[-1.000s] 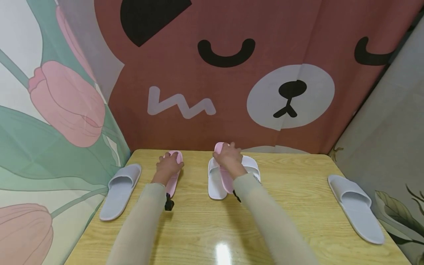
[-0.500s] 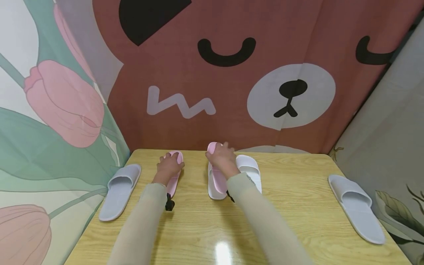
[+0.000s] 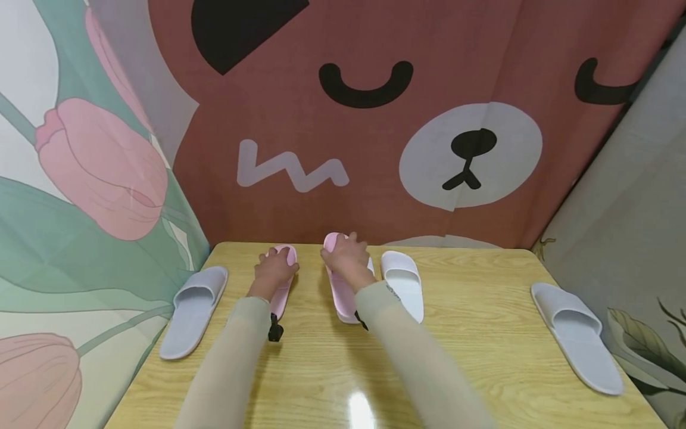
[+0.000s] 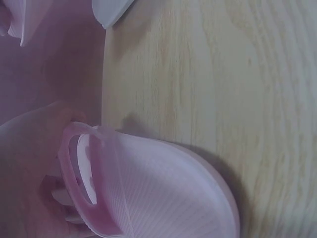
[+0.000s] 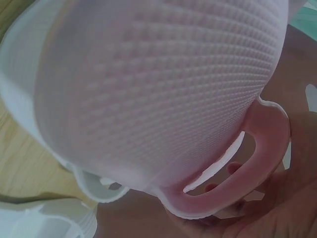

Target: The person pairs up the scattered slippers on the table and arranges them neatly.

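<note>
My left hand (image 3: 272,271) grips a pink slipper (image 3: 281,298) by its strap at the back left of the table; in the left wrist view this slipper (image 4: 173,183) has a ribbed footbed and its strap against my palm. My right hand (image 3: 347,259) holds a second pink slipper (image 3: 339,292) by the strap. In the right wrist view its dotted footbed (image 5: 188,74) fills much of the picture. That slipper overlaps a white slipper (image 3: 371,268) in the head view, hiding most of it. Another white slipper (image 3: 403,283) lies just right of my right hand.
One pale grey slipper (image 3: 195,310) lies at the table's left edge, another pale grey slipper (image 3: 579,339) at its right edge. Behind the wooden table (image 3: 482,357) hangs a brown bear-print curtain (image 3: 295,119). Printed cloths flank both sides.
My right hand has carried its pink slipper leftward, off the right-hand white slipper, which now shows more fully. My left hand and its slipper have hardly moved.
</note>
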### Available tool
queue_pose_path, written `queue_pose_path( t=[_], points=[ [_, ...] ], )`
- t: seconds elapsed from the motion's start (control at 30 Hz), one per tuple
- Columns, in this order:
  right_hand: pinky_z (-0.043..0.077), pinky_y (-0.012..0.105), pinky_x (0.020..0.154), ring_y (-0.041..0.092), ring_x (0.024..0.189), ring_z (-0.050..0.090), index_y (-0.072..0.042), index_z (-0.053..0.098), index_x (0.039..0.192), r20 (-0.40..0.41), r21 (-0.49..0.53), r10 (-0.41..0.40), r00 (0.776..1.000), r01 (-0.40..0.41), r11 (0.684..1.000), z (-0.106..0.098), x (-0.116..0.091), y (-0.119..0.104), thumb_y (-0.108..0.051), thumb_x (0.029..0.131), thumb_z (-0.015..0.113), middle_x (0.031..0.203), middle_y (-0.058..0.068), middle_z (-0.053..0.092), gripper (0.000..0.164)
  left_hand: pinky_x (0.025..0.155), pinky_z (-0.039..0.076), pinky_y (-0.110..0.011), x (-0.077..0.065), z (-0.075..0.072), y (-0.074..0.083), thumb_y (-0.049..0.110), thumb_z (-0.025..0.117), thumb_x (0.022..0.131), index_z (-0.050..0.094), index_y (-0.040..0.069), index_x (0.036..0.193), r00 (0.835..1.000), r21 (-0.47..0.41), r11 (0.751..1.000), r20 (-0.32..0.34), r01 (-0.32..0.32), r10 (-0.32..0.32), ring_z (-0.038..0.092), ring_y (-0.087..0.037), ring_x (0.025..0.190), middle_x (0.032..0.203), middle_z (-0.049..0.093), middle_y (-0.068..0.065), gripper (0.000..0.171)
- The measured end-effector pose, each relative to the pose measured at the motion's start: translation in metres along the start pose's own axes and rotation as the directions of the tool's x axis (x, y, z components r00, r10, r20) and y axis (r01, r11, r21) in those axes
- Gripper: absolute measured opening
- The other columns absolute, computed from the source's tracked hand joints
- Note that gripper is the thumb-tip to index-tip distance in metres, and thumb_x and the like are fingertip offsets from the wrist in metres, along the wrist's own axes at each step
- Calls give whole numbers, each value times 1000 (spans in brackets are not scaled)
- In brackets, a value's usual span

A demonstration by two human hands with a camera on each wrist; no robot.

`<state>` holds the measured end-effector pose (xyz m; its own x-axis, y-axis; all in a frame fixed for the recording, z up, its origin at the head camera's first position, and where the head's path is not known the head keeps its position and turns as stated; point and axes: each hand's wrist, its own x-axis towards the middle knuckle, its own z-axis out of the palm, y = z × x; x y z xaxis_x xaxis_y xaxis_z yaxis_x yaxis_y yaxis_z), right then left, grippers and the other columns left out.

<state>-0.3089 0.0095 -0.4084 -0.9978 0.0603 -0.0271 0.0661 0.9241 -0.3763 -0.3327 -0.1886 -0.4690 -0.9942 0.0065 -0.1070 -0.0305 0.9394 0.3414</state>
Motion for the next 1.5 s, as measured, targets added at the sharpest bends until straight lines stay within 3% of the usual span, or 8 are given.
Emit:
queue_pose_path(
  t=[0.3, 1.17, 1.5],
  points=[
    [48, 55, 96, 44, 124, 47, -10, 53, 142, 1, 55, -8, 1000, 8, 998, 8, -3, -7, -57, 93, 59, 137, 19, 46, 68, 107, 31, -72, 1, 5, -3, 45, 56, 99, 37, 11, 157, 1000, 4, 1000, -3, -3, 3, 29, -56, 139, 156, 31, -29, 69],
    [52, 50, 87, 42, 119, 51, -9, 51, 143, -7, 50, -29, 1000, 29, 998, 25, 2, -27, -60, 93, 57, 132, 20, 46, 71, 105, 35, -69, 9, 9, -5, 46, 57, 97, 40, 9, 154, 999, 4, 1000, -33, -6, 6, 34, -54, 136, 153, 36, -28, 70],
    [52, 51, 88, 43, 118, 51, -8, 54, 140, -11, 85, -27, 1000, 27, 996, 39, 3, -32, -58, 94, 60, 133, 21, 47, 69, 106, 33, -71, 12, 12, -6, 47, 55, 99, 39, 10, 156, 1000, 2, 1000, -12, 8, -8, 31, -55, 138, 155, 34, -28, 70]
  ],
)
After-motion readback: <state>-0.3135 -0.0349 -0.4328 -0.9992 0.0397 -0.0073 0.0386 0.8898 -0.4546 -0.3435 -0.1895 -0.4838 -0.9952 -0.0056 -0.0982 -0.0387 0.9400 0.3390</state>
